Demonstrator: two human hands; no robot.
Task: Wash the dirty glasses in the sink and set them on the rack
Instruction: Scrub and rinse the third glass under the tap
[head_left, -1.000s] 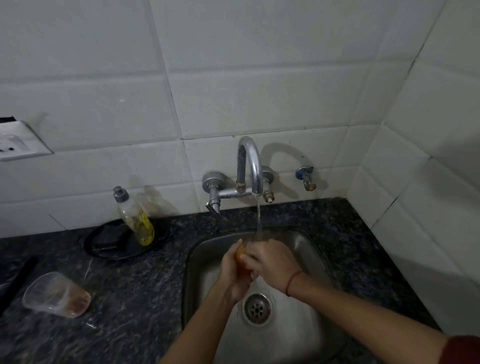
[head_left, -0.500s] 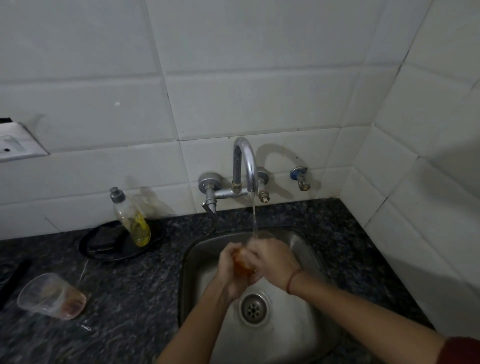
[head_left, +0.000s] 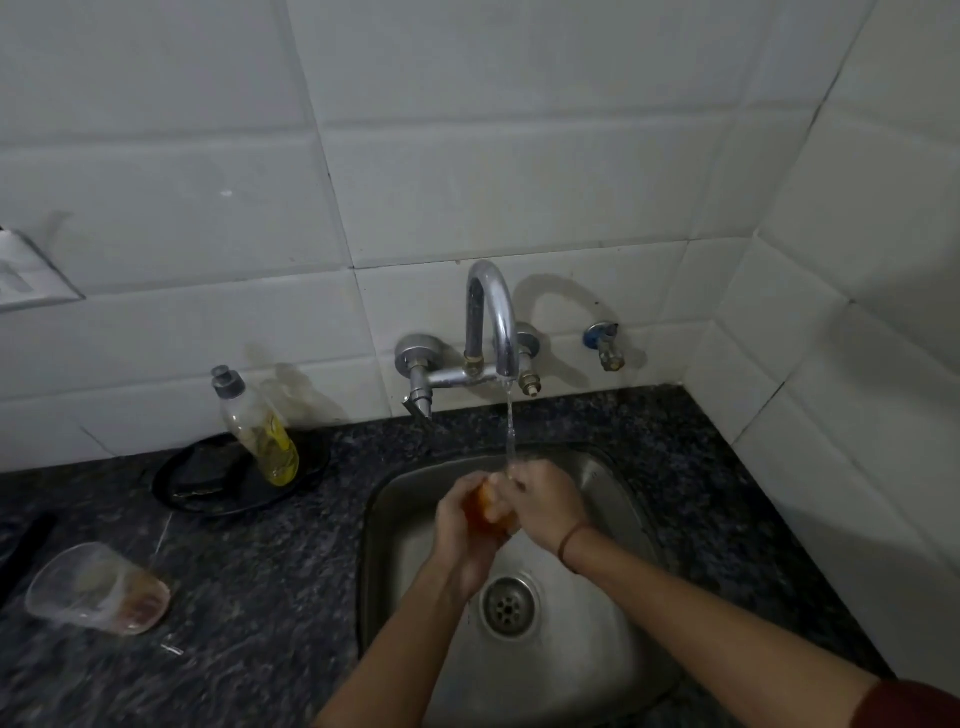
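Over the steel sink (head_left: 618, 499), my left hand (head_left: 460, 525) and my right hand (head_left: 545, 501) are clasped together around a small orange object (head_left: 485, 506), likely a glass or sponge; I cannot tell which. Water runs from the chrome tap (head_left: 491, 317) onto my right hand's fingers. A clear dirty glass (head_left: 96, 590) with brownish residue lies on its side on the dark counter at the far left, away from both hands. No rack is in view.
A dish-soap bottle (head_left: 257, 426) with yellow liquid stands on a black plate (head_left: 208, 483) left of the sink. The drain (head_left: 509, 605) lies below my hands. White tiled walls close in behind and on the right. A small valve (head_left: 602, 343) sits right of the tap.
My hands have stayed under the water stream, shifting slightly around the orange object. The view drifted a little to the right and down.
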